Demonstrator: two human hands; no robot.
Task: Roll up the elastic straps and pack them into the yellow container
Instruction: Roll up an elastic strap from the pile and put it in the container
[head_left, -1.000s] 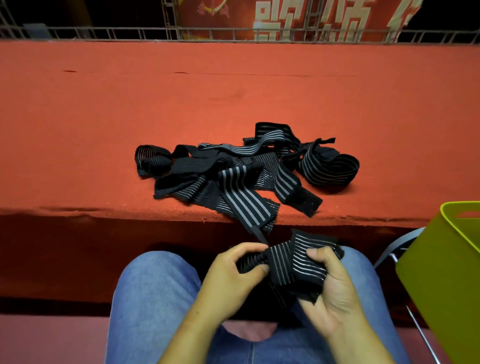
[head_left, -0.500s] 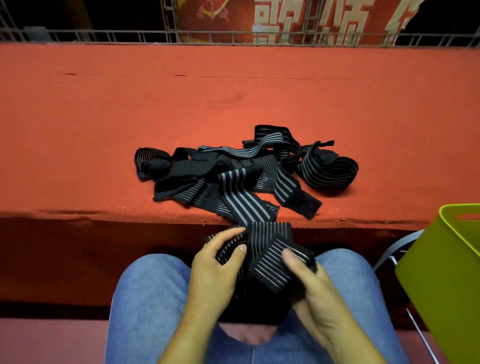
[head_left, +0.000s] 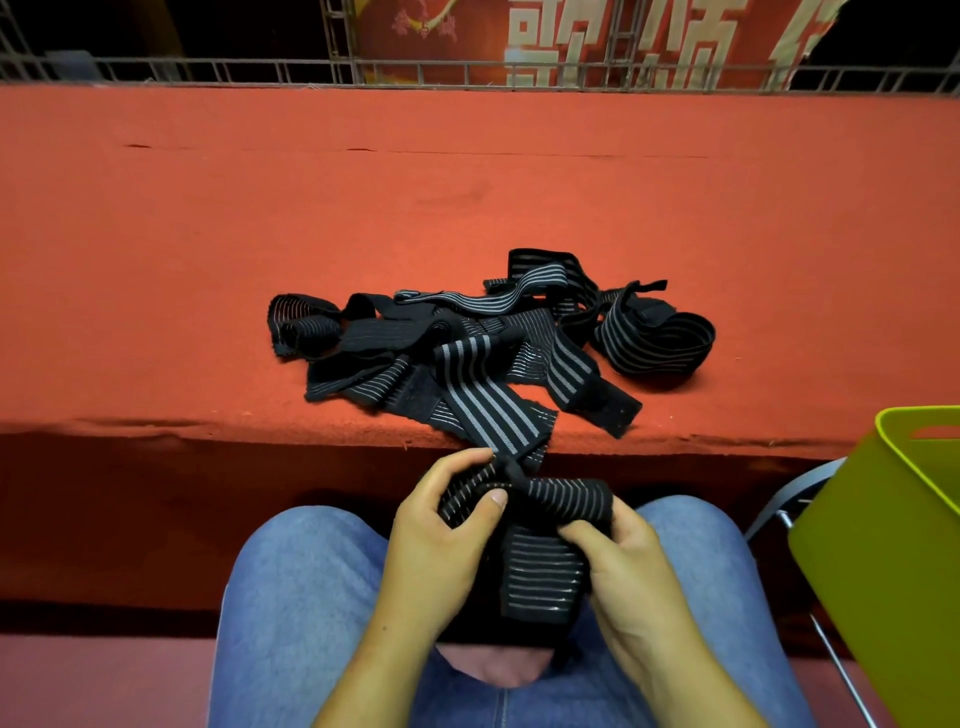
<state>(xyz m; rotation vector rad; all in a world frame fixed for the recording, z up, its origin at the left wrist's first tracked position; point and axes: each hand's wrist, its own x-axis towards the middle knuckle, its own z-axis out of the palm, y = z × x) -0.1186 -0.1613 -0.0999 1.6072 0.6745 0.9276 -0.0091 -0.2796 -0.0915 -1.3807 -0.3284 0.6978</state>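
Red felt-covered table top (head_left: 208, 260): spans the full width; its near edge runs just above the lap

Blue denim jeans (head_left: 291, 597): on the seated person's thighs, lower left to lower centre

Heap of black elastic straps with grey stripes (head_left: 483, 353): loose and tangled on the table near its front edge, centre; one wide strap end overhangs the edge; a loosely coiled loop (head_left: 654, 338) lies at the heap's right side

Left hand (head_left: 436, 556): over the lap, fingers and thumb curled round the left end of the strap being worked

Black grey-striped elastic strap (head_left: 561, 501): held between both hands below the table edge, partly wound into a thick roll, with a flat length hanging down over the lap; a twisted part rises toward the overhanging end

Right hand (head_left: 628, 566): thumb and fingers clasp the roll's right end

Grey metal chair frame (head_left: 779, 499): just left of the container

Yellow-green plastic container (head_left: 872, 571): far right, beside the lap, well apart from the heap; its contents cannot be seen
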